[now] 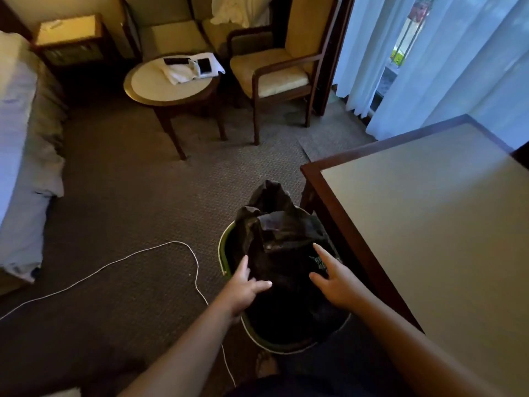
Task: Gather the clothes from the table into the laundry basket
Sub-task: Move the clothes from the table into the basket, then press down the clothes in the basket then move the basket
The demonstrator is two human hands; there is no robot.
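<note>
Beside the desk, on the carpet: green laundry basket heaped with dark clothes, one garment spilling up and over the far rim. Desk top, as far as the head view shows it, carries no clothing; its far right end runs out of frame, so cannot confirm the whole surface.

Left hand over the near left of the pile, fingers spread wide, holding nothing, tips at or just above the fabric. Right hand over the right of the pile, likewise splayed and empty. Whether either presses the cloth, cannot tell.

Judgement: gathering looks essentially done; what remains is probably tamping the heap and tucking in the overhanging piece.

Elsewhere: round side table across the room bears white folded cloth; unclear whether that counts toward the task. White cable lies on the carpet left of the basket.
</note>
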